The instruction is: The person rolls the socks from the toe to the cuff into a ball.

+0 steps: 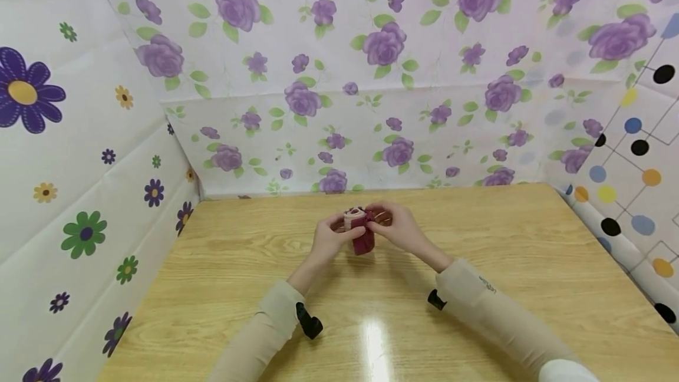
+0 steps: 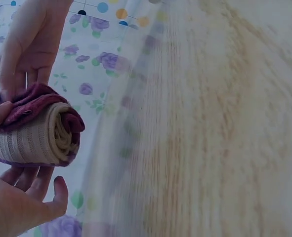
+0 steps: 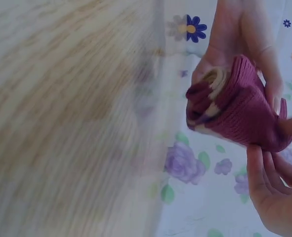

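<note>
A rolled-up pair of socks (image 1: 363, 243), maroon outside with a cream ribbed part, is held above the table in the head view. My left hand (image 1: 328, 241) grips the roll from its left side, thumb across the front. On the other side my right hand (image 1: 399, 229) pinches the maroon fabric near the top edge. The left wrist view shows the spiral end of the sock roll (image 2: 32, 136), cream layers wrapped inside maroon. In the right wrist view the maroon cuff (image 3: 252, 116) lies between the right thumb and fingers, with the left hand (image 3: 242, 37) behind the roll.
Both hands are over a light wooden table (image 1: 239, 264). A flowered purple-and-white cloth (image 1: 339, 105) hangs behind its far edge. Patterned sheets stand at the left and right sides. Black straps (image 1: 309, 320) are on the wrists.
</note>
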The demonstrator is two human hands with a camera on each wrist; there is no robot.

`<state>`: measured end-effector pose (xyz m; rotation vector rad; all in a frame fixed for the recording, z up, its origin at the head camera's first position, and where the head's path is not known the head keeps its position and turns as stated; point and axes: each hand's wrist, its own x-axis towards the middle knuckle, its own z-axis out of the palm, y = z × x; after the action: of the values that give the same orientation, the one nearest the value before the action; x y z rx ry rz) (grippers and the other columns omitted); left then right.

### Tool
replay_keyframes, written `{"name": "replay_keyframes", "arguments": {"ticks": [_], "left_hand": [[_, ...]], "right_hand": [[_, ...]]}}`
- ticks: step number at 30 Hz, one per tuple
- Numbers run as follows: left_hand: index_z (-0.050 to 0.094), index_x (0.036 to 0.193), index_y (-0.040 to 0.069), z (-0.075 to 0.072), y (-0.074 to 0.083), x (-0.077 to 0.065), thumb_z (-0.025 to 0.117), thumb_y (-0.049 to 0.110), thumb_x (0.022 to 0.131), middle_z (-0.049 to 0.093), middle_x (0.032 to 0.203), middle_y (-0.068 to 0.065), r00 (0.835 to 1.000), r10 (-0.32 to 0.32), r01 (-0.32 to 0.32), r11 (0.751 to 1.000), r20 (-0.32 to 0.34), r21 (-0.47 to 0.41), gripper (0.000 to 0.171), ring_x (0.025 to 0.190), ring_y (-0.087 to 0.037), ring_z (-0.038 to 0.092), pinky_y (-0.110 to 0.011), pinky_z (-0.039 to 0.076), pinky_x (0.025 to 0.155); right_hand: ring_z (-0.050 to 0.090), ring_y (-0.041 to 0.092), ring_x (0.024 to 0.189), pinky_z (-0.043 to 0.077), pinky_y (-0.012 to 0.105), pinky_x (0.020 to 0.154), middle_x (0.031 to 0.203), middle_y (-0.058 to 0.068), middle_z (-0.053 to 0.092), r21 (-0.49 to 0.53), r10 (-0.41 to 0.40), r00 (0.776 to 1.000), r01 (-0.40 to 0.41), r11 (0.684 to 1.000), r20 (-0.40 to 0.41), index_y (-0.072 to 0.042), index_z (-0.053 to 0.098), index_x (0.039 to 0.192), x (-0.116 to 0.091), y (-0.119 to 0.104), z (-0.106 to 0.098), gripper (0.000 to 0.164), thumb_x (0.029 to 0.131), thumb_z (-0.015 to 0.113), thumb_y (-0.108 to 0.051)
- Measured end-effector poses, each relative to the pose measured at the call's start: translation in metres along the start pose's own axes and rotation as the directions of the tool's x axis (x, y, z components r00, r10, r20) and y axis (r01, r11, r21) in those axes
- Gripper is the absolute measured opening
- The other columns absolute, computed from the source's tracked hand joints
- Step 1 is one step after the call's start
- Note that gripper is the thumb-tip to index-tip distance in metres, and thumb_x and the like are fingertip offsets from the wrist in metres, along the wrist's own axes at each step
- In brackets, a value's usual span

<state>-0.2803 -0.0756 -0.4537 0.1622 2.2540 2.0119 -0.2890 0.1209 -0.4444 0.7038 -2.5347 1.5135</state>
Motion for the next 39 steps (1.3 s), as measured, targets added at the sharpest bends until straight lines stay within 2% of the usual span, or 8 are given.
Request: {"name": "replay_keyframes", "arguments": {"ticks": [5, 13, 21, 27, 30, 33, 36, 39], "left_hand": [[0.064, 0.126, 0.009, -0.001, -0.014, 0.006, 0.077, 0.025, 0.083, 0.068, 0.117, -0.014, 1.000, -0.001, 0.001, 1.000, 0.006, 0.022, 0.048, 0.096, -0.014, 0.065, -0.032, 0.056, 0.083], [0.065, 0.124, 0.010, -0.002, -0.008, 0.003, 0.068, 0.027, 0.090, 0.069, 0.116, -0.014, 0.974, 0.113, -0.135, 0.985, 0.194, 0.104, 0.038, 0.095, -0.016, 0.066, -0.032, 0.056, 0.077], [0.067, 0.121, 0.015, 0.002, 0.003, 0.000, 0.078, 0.032, 0.081, 0.070, 0.112, -0.010, 0.987, 0.013, -0.034, 0.990, 0.158, 0.134, 0.045, 0.092, -0.018, 0.069, -0.031, 0.058, 0.076], [0.065, 0.123, 0.011, 0.000, 0.004, 0.000, 0.076, 0.025, 0.084, 0.069, 0.112, -0.013, 0.990, -0.007, -0.013, 0.989, 0.138, 0.148, 0.043, 0.090, -0.019, 0.068, -0.032, 0.058, 0.074], [0.064, 0.126, 0.010, 0.000, 0.005, 0.000, 0.076, 0.023, 0.083, 0.069, 0.113, -0.015, 0.993, -0.014, -0.001, 0.992, 0.116, 0.128, 0.046, 0.091, -0.020, 0.068, -0.032, 0.058, 0.073], [0.060, 0.128, 0.006, -0.001, 0.008, -0.001, 0.079, 0.021, 0.081, 0.068, 0.116, -0.018, 0.996, -0.042, 0.037, 0.997, 0.073, 0.066, 0.053, 0.095, -0.022, 0.068, -0.033, 0.059, 0.074], [0.059, 0.126, 0.002, -0.002, 0.009, -0.001, 0.080, 0.018, 0.079, 0.067, 0.116, -0.021, 0.997, -0.059, 0.058, 0.998, 0.053, 0.006, 0.053, 0.097, -0.024, 0.069, -0.034, 0.059, 0.073], [0.063, 0.120, 0.001, -0.003, 0.009, -0.001, 0.079, 0.015, 0.079, 0.068, 0.112, -0.021, 0.995, -0.048, 0.047, 0.999, 0.086, 0.014, 0.046, 0.092, -0.022, 0.069, -0.033, 0.059, 0.071]], "right_hand": [[0.069, 0.022, 0.087, 0.057, 0.030, 0.073, 0.111, 0.013, 0.069, -0.020, 0.020, 1.000, -0.020, 1.000, -0.010, -0.007, 0.065, 0.119, -0.004, 0.003, 0.001, 0.030, 0.090, 0.064, -0.008], [0.067, 0.020, 0.081, 0.057, 0.029, 0.067, 0.095, 0.010, 0.069, 0.005, 0.100, 0.994, -0.099, 0.995, -0.049, -0.010, 0.067, 0.107, -0.006, -0.003, -0.002, 0.031, 0.082, 0.078, -0.023], [0.068, 0.015, 0.076, 0.056, 0.026, 0.064, 0.093, 0.009, 0.069, 0.008, 0.090, 0.992, -0.090, 0.996, -0.086, -0.009, 0.064, 0.098, -0.008, -0.002, 0.002, 0.022, 0.083, 0.077, -0.019], [0.070, 0.021, 0.079, 0.058, 0.031, 0.067, 0.097, 0.017, 0.072, 0.083, 0.067, 0.993, -0.059, 0.995, -0.097, -0.003, 0.069, 0.103, -0.009, 0.002, 0.002, 0.013, 0.093, 0.060, -0.003], [0.070, 0.021, 0.084, 0.059, 0.037, 0.074, 0.102, 0.021, 0.069, 0.202, 0.149, 0.986, -0.130, 0.971, -0.082, 0.001, 0.066, 0.107, -0.008, 0.004, 0.000, 0.018, 0.098, 0.051, -0.001], [0.067, 0.016, 0.086, 0.058, 0.040, 0.079, 0.109, 0.023, 0.066, 0.331, 0.254, 0.966, -0.227, 0.916, -0.040, 0.004, 0.062, 0.111, -0.006, 0.005, -0.003, 0.020, 0.100, 0.047, -0.004], [0.064, 0.011, 0.086, 0.057, 0.039, 0.080, 0.110, 0.017, 0.065, 0.410, 0.318, 0.948, -0.292, 0.864, 0.005, 0.005, 0.058, 0.115, -0.004, 0.004, -0.005, 0.022, 0.102, 0.045, -0.008], [0.062, 0.008, 0.083, 0.055, 0.034, 0.075, 0.103, 0.007, 0.066, 0.433, 0.325, 0.945, -0.305, 0.848, 0.029, 0.003, 0.058, 0.118, -0.003, 0.001, -0.007, 0.025, 0.102, 0.046, -0.012]]}}
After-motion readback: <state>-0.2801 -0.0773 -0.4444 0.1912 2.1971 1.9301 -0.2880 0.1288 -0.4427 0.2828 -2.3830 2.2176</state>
